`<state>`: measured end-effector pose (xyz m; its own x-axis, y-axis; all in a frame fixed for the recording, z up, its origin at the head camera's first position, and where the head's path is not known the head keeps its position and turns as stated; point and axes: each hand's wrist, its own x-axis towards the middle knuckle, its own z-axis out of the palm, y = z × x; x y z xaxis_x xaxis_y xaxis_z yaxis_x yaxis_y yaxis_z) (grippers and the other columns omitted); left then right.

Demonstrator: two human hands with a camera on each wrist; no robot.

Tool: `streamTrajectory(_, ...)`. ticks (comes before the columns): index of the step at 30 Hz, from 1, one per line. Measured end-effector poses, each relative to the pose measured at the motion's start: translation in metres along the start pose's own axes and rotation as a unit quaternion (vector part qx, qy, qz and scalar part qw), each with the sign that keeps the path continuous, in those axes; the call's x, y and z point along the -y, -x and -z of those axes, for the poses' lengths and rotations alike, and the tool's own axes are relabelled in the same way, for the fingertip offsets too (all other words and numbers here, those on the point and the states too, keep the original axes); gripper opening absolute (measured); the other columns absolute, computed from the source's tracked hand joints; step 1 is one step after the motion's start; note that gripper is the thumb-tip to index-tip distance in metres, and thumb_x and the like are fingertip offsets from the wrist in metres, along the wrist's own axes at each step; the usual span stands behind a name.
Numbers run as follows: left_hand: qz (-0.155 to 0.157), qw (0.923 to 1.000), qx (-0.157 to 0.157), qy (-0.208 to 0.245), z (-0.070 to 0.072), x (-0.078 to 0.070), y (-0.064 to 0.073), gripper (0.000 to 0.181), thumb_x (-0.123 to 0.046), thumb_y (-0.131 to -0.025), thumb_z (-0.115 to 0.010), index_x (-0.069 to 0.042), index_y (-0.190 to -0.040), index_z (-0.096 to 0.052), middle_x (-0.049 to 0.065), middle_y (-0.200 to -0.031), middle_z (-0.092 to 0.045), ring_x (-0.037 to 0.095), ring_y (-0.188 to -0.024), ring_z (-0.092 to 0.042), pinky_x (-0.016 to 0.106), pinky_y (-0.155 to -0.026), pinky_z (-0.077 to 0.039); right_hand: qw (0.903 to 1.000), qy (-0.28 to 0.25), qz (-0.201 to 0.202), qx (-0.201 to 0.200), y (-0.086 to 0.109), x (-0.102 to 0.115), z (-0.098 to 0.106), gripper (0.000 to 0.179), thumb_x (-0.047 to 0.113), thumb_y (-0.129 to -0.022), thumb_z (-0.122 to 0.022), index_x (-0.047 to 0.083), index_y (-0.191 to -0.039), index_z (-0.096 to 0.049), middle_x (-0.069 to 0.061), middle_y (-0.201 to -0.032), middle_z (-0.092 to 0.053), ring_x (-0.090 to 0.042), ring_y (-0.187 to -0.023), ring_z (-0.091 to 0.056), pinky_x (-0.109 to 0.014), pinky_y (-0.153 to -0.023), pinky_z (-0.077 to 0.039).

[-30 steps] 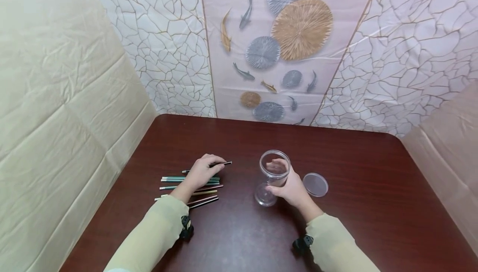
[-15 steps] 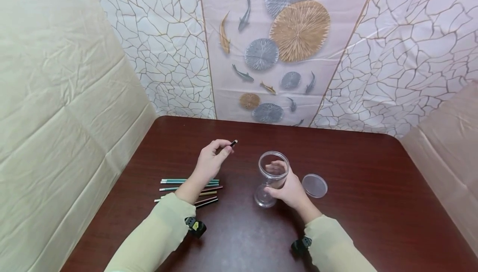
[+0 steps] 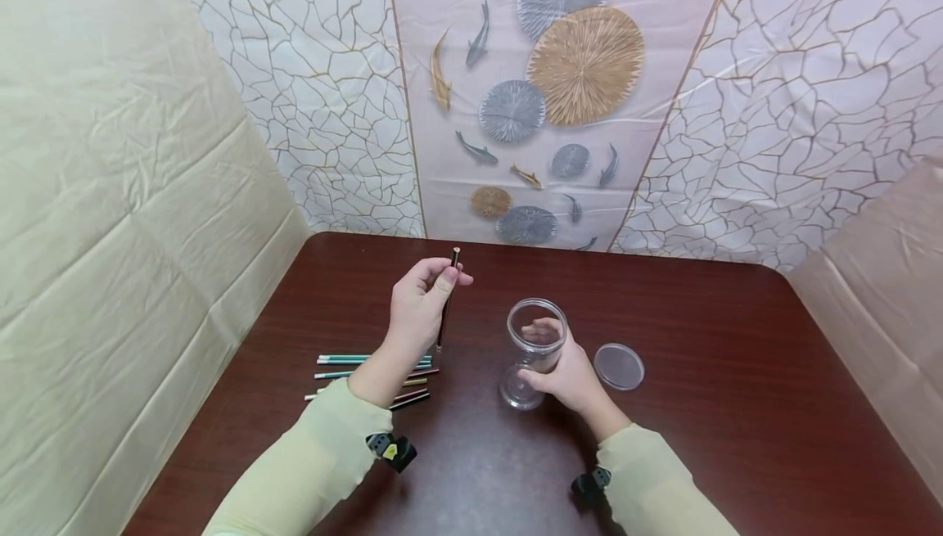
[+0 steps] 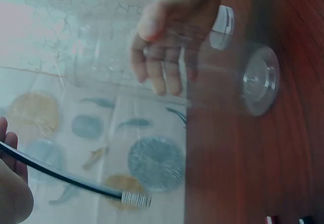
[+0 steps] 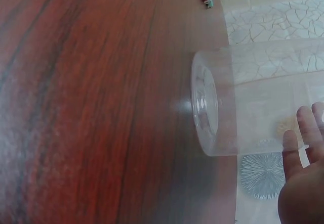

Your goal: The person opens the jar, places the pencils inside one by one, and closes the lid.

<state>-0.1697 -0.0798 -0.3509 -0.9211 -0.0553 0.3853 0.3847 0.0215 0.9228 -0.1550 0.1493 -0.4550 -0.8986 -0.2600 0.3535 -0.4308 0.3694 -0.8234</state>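
My left hand (image 3: pixel 418 308) pinches a black pencil (image 3: pixel 445 319) near its upper end, between thumb and fingers, above the table. The pencil stands nearly upright; in the left wrist view its lower part (image 4: pixel 76 182) ends in a silver ferrule and a pale tip. A tall clear plastic jar (image 3: pixel 520 395) stands upright and without a lid to the right of that hand. My right hand (image 3: pixel 573 374) grips the jar round its side, with fingers behind and thumb in front. Through the jar wall (image 5: pixel 228 107) no contents show. The pencil is apart from the jar.
Several pencils, among them teal ones (image 3: pixel 342 359) and a black one (image 3: pixel 409 400), lie on the table at left, partly hidden by the left forearm. A clear round lid (image 3: pixel 619 367) lies right of the jar. Patterned fabric walls stand behind the dark table (image 3: pixel 707 315).
My left hand has lifted the black pencil off the table, away from the other pencils, and turned it from lying flat to nearly upright. The right hand and jar have stayed in place.
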Motion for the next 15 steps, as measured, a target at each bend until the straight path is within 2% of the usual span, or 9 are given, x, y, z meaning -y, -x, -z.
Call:
streamTrajectory(3, -0.009, 1.0000, 0.002, -0.003, -0.002, -0.009, 0.002, 0.016, -0.014, -0.092, -0.059, 0.002, -0.098, -0.060, 0.014, -0.085, -0.071, 0.012, -0.095, -0.062, 0.025, -0.082, -0.046, 1.0000, 0.001, -0.009, -0.002, 0.000, -0.009, -0.001, 0.075, 0.011, -0.063, -0.085, 0.001, -0.123, -0.042, -0.008, -0.116, -0.063, -0.020, -0.108, -0.059, -0.018, -0.092, -0.037)
streamTrajectory(8, -0.033, 0.9990, 0.029, -0.006, -0.004, -0.016, 0.006, 0.013, -0.011, -0.093, -0.056, 0.001, -0.099, -0.058, 0.016, -0.086, -0.070, 0.011, -0.097, -0.061, 0.026, -0.084, -0.045, 0.9999, -0.001, -0.013, -0.006, 0.002, -0.011, -0.001, 0.073, 0.014, -0.063, -0.085, 0.005, -0.123, -0.042, -0.005, -0.116, -0.064, -0.016, -0.106, -0.059, -0.018, -0.091, -0.038)
streamTrajectory(12, -0.047, 0.9980, 0.020, 0.037, -0.006, -0.020, 0.006, 0.014, -0.008, -0.094, -0.055, 0.005, -0.099, -0.055, 0.020, -0.085, -0.069, 0.012, -0.094, -0.062, 0.027, -0.086, -0.043, 0.9998, -0.005, -0.018, 0.001, 0.002, 0.014, 0.002, 0.072, 0.008, -0.064, -0.083, -0.003, -0.122, -0.042, -0.015, -0.115, -0.062, -0.025, -0.106, -0.059, -0.019, -0.090, -0.039)
streamTrajectory(15, -0.051, 0.9960, 0.002, 0.073, -0.006, -0.025, 0.003, 0.013, -0.006, -0.095, -0.052, 0.006, -0.099, -0.052, 0.014, -0.082, -0.070, 0.013, -0.094, -0.062, 0.028, -0.090, -0.041, 0.9998, -0.007, -0.019, 0.003, 0.003, 0.033, 0.005, 0.070, 0.003, -0.064, -0.081, -0.009, -0.121, -0.042, -0.022, -0.115, -0.061, -0.033, -0.106, -0.058, -0.019, -0.091, -0.038)
